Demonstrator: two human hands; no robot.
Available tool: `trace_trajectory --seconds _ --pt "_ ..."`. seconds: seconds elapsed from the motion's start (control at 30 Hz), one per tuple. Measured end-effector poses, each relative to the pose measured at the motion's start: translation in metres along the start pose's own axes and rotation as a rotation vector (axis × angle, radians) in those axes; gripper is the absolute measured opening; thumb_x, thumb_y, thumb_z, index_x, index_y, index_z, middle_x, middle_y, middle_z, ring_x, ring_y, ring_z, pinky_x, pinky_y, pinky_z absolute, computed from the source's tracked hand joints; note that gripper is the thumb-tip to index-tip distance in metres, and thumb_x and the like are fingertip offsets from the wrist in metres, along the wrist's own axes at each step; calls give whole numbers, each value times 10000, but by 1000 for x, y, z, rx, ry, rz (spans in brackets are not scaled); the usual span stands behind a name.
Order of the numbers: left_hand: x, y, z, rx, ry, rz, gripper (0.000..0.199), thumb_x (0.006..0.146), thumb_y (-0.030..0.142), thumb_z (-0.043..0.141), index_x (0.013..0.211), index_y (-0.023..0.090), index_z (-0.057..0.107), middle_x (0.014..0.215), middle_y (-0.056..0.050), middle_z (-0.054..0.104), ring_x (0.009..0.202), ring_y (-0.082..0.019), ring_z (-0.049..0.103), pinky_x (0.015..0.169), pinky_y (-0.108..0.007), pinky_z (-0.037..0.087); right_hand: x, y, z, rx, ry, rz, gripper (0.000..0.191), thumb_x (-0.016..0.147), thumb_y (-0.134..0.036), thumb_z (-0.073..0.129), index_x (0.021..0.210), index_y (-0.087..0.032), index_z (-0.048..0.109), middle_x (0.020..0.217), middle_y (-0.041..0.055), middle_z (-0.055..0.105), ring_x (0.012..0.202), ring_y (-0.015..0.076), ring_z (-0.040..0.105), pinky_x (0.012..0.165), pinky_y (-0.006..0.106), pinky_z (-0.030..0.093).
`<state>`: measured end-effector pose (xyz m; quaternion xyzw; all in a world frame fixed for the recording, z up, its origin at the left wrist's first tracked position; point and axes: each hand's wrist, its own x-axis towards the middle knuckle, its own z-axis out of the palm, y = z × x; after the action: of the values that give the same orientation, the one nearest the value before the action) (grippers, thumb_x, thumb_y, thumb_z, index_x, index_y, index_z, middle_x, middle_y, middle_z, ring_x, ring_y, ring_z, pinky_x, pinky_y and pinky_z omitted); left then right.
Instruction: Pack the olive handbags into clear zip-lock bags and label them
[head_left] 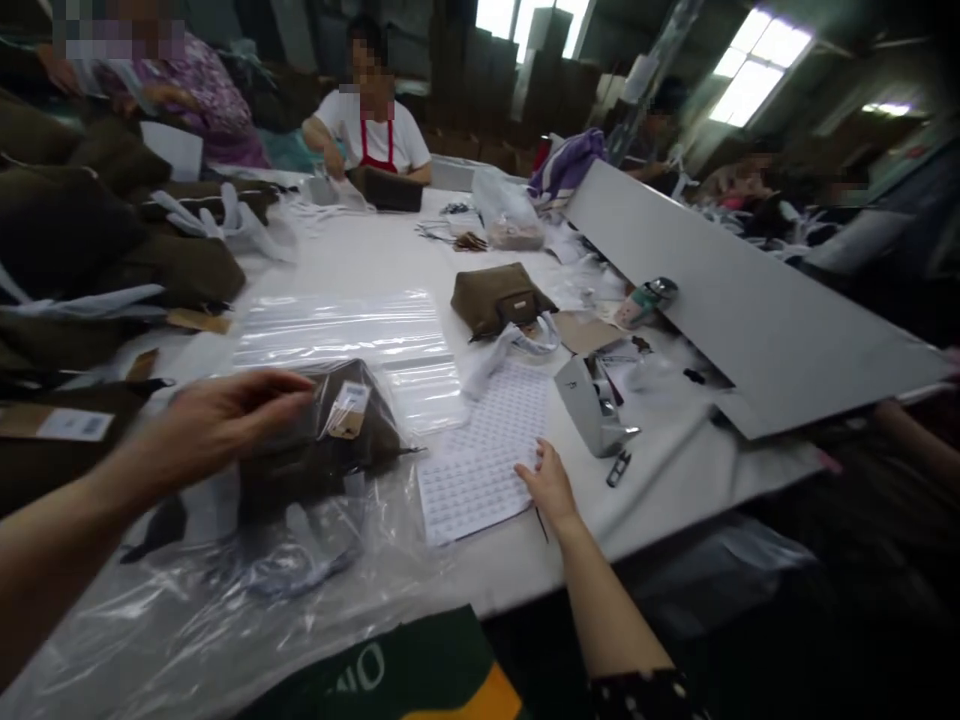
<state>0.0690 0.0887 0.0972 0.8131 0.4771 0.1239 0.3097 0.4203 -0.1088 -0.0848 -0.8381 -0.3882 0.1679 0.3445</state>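
Observation:
My left hand (232,412) reaches in from the left, fingers stretched out above a dark brown bag (292,475) inside a clear plastic bag (390,530). It holds nothing that I can see. A tan hang tag with a white label (349,408) shows through the plastic. My right hand (551,485) is at the right edge of a white sheet printed with rows of small labels (472,495). Its thumb and fingers are apart, the fingertips at the sheet. No held thing shows between them.
Flat clear plastic bags (352,345) lie behind the wrapped bag. A brown pouch (499,300), a grey tape dispenser (592,405), thread snips (618,468) and a bottle (645,302) stand or lie rightward. Brown bags (112,230) pile up left. A co-worker (375,130) sits opposite.

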Motion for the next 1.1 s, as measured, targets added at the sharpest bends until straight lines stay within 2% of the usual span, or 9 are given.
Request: trace_trajectory --seconds 0.13,0.27,0.37,0.5,0.63,0.73,0.9,1.0,1.1 --pt "68 61 87 38 -481 239 424 790 467 497 1063 160 601 933 -40 666 819 -160 600 758 -256 449 9 -4 -4 26 -60 38 671 645 -232 629 1266 -142 390 929 73 566 846 216 555 847 386 428" --pt "103 80 176 128 -600 178 519 680 475 600 1076 140 583 1003 -103 653 873 -226 598 789 -306 440 12 1 -8 69 -101 57 623 666 -174 587 1260 -177 397 779 -4 601 715 166 566 775 327 445" --pt "107 76 210 150 -622 88 631 592 480 663 1092 111 552 1024 -138 633 900 -267 585 792 -337 437 14 6 -9 95 -135 56 525 674 -169 580 1188 -187 475 779 -19 598 642 127 539 720 279 451" --pt "106 76 226 94 -674 5 743 534 469 703 1150 100 515 1054 -145 612 925 -279 576 795 -344 440 13 6 -11 107 -140 45 402 683 -191 608 1082 -176 566 837 2 585 655 122 506 723 273 445" --pt "112 85 232 -81 -815 7 567 624 455 632 1107 161 585 968 -60 646 834 -206 602 707 -271 467 11 -4 -16 115 -93 -50 232 754 -223 595 977 -170 626 877 25 608 723 139 522 753 278 436" --pt "116 93 231 -210 -905 51 469 654 340 593 1106 217 605 893 2 660 787 -167 602 669 -234 464 11 -16 -21 74 -8 -140 142 795 -234 586 905 -176 656 856 30 629 768 155 535 774 285 426" --pt "110 104 217 -410 -1049 79 475 662 247 547 1132 200 594 902 -3 663 766 -169 594 653 -242 462 10 -34 -22 25 51 -142 133 789 -270 630 888 -186 662 853 22 638 750 155 549 764 284 438" --pt "103 105 211 -337 -1011 167 450 687 252 522 1126 193 599 812 3 642 658 -139 549 572 -225 422 5 -42 -22 -12 87 -173 158 774 -288 655 896 -189 659 858 24 637 811 171 555 797 294 435" --pt "96 99 213 -233 -879 279 445 699 241 490 1124 178 607 785 -4 629 617 -126 504 580 -234 403 -1 -51 -24 -20 88 -181 147 776 -295 653 889 -201 655 850 20 633 817 172 559 793 293 436"
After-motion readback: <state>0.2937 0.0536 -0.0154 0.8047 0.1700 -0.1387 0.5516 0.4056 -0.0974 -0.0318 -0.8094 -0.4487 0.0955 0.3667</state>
